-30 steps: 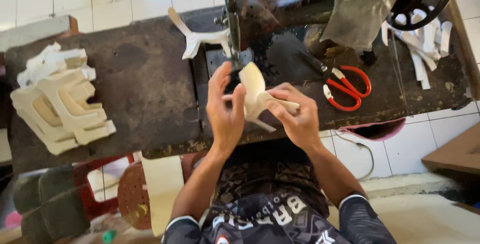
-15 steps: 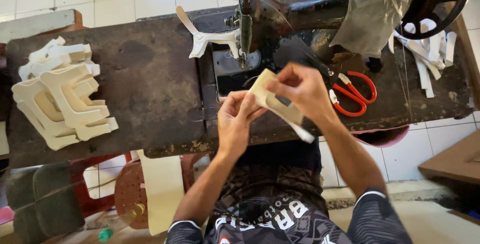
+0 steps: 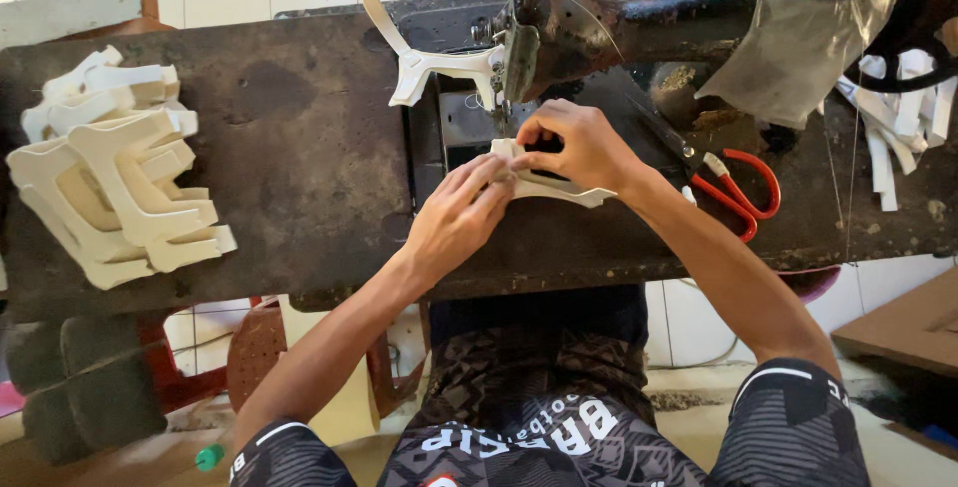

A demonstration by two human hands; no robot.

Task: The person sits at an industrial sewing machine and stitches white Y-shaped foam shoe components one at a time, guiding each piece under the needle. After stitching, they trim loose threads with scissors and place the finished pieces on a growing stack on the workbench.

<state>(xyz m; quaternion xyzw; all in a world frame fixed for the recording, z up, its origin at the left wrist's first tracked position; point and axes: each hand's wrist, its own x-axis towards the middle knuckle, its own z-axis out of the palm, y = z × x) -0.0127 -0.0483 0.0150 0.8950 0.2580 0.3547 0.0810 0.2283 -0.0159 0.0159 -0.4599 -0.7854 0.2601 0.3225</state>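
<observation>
From the head camera, a cream cut piece (image 3: 559,186) lies flat on the dark counter (image 3: 299,158), just in front of the needle area of the old black sewing machine (image 3: 619,28). Its long axis runs roughly left to right across the view, with one thin tapered end pointing right toward the scissors and the other end tucked under the machine's head. The right hand (image 3: 579,143) presses down on the piece's far edge, its grip pressed together on the material, fingers curled over the top. The left hand (image 3: 461,213) meets the piece at its near left corner, fingertips pinching that edge against the counter.

Red-handled scissors (image 3: 733,188) lie just beside the right wrist, near the piece's pointed end. A white forked part (image 3: 424,60) lies to the left of the machine head, close above the hands. Well apart on the left, a stack of cream cut pieces (image 3: 115,193) sits piled on the counter. White strips (image 3: 898,138) lie at the far right under the handwheel.

The piece looks thin, pale cream, stiff and smooth-edged, partly hidden by both hands.
</observation>
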